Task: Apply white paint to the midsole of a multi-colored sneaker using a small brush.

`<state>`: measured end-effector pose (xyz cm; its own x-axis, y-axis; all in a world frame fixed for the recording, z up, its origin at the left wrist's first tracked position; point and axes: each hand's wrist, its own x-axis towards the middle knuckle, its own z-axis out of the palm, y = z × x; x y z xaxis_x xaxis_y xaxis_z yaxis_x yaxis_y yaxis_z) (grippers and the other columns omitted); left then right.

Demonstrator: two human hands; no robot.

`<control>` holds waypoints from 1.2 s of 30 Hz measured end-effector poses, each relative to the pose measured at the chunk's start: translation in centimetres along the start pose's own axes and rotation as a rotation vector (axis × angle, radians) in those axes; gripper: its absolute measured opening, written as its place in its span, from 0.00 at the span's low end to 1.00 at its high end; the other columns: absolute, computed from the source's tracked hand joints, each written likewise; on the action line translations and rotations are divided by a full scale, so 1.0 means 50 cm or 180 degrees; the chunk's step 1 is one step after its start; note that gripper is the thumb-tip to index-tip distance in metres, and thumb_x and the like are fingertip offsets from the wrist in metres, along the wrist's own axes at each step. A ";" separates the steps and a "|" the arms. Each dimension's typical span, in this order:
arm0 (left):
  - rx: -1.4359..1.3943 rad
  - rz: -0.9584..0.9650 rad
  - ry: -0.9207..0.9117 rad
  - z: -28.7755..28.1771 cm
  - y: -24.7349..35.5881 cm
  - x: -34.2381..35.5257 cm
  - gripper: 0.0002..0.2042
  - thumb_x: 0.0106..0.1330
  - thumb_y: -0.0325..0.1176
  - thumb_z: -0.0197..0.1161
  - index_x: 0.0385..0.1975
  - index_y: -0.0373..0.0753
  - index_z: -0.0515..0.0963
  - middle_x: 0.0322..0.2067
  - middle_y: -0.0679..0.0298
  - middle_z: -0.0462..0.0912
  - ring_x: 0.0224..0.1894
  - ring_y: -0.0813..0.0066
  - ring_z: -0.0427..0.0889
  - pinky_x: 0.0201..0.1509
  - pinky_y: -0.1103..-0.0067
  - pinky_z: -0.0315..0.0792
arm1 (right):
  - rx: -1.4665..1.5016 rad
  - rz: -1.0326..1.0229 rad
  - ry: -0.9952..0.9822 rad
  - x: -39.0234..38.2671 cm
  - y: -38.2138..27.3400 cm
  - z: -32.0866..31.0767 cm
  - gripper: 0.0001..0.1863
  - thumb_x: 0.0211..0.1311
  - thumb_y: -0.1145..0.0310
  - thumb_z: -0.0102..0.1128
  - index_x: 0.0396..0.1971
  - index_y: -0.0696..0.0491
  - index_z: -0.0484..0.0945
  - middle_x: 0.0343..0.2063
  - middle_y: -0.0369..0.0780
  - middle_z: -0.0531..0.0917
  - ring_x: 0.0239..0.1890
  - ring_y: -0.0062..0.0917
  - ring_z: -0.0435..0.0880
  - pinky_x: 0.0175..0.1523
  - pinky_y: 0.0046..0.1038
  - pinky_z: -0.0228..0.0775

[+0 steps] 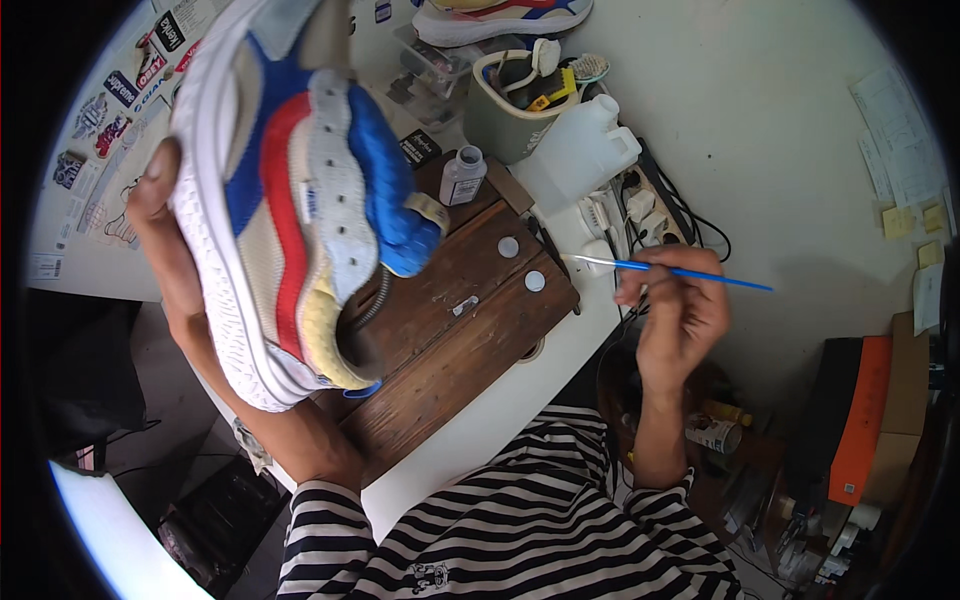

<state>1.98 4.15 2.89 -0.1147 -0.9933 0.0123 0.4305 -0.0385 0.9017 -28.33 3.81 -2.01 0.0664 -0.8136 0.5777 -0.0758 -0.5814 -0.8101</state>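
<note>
Plainly, hands (163, 235) (685, 318) apart: sneaker (284, 215) left, brush (730, 281) right

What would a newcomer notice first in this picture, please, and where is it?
The large sneaker, panelled in blue, red and cream, fills the upper left, held by the left hand. At right of centre, the right hand holds a blue-handled brush. Between them lies a brown wooden board.
</note>
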 end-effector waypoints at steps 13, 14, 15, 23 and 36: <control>0.0443 0.0206 0.0529 -0.071 0.061 0.008 0.45 0.60 0.61 0.56 0.67 0.26 0.69 0.49 0.39 0.82 0.47 0.56 0.84 0.45 0.71 0.76 | -0.0762 0.0241 -0.1102 0.015 0.164 0.252 0.09 0.63 0.79 0.66 0.43 0.60 0.81 0.31 0.44 0.87 0.28 0.25 0.87 0.35 0.26 0.80; 0.0471 0.0227 0.0593 -0.082 0.060 0.001 0.45 0.59 0.61 0.56 0.67 0.26 0.69 0.49 0.39 0.82 0.47 0.56 0.84 0.45 0.71 0.76 | -0.0834 0.0301 -0.1191 0.017 0.168 0.264 0.09 0.63 0.80 0.66 0.43 0.60 0.82 0.30 0.44 0.88 0.30 0.25 0.89 0.34 0.26 0.80; 0.0488 0.0238 0.0643 -0.090 0.061 -0.001 0.45 0.59 0.61 0.56 0.67 0.26 0.69 0.50 0.39 0.82 0.47 0.56 0.84 0.45 0.71 0.76 | -0.0751 0.0264 -0.1220 0.021 0.170 0.271 0.09 0.63 0.80 0.66 0.43 0.60 0.82 0.29 0.44 0.88 0.29 0.26 0.89 0.34 0.26 0.80; 0.0653 0.0290 0.1019 -0.090 0.058 -0.024 0.45 0.59 0.60 0.56 0.68 0.26 0.68 0.52 0.37 0.81 0.47 0.54 0.83 0.46 0.70 0.75 | -0.0859 0.0406 -0.1265 0.025 0.179 0.283 0.09 0.64 0.79 0.66 0.43 0.62 0.82 0.28 0.44 0.88 0.30 0.25 0.89 0.35 0.25 0.81; 0.0994 0.0385 0.0310 -0.073 0.019 0.024 0.45 0.58 0.60 0.54 0.70 0.29 0.68 0.55 0.39 0.79 0.52 0.52 0.79 0.52 0.68 0.70 | 0.1488 0.1544 0.1553 0.008 0.053 -0.001 0.14 0.71 0.64 0.60 0.46 0.60 0.77 0.35 0.47 0.88 0.31 0.31 0.88 0.42 0.32 0.82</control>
<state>5.51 2.51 2.20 0.0129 -0.9950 0.0995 0.1393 0.1003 0.9852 -28.55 1.95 -3.94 -0.3141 -0.9483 0.0451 0.4434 -0.1885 -0.8763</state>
